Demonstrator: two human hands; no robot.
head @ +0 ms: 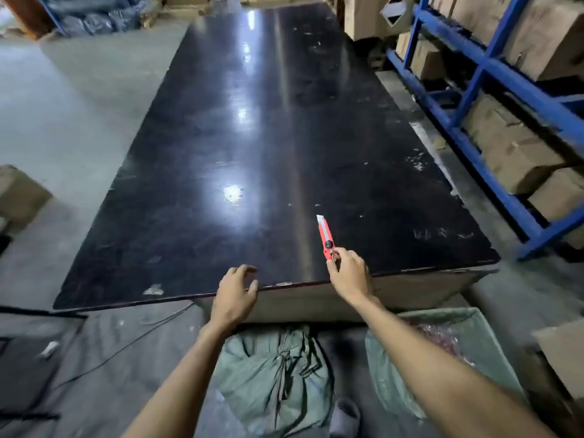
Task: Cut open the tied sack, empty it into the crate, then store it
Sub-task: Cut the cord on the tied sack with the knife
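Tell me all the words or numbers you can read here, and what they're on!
None can be read.
Black table: pale scratch marks near its right corner, not legible as writing.
Red box cutter: no label shows.
Cardboard boxes on the blue rack: no readable print; too blurred.

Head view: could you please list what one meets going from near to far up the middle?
Tied grey-green woven sack → left hand at the table edge → red utility knife held by the right hand → long glossy black table.
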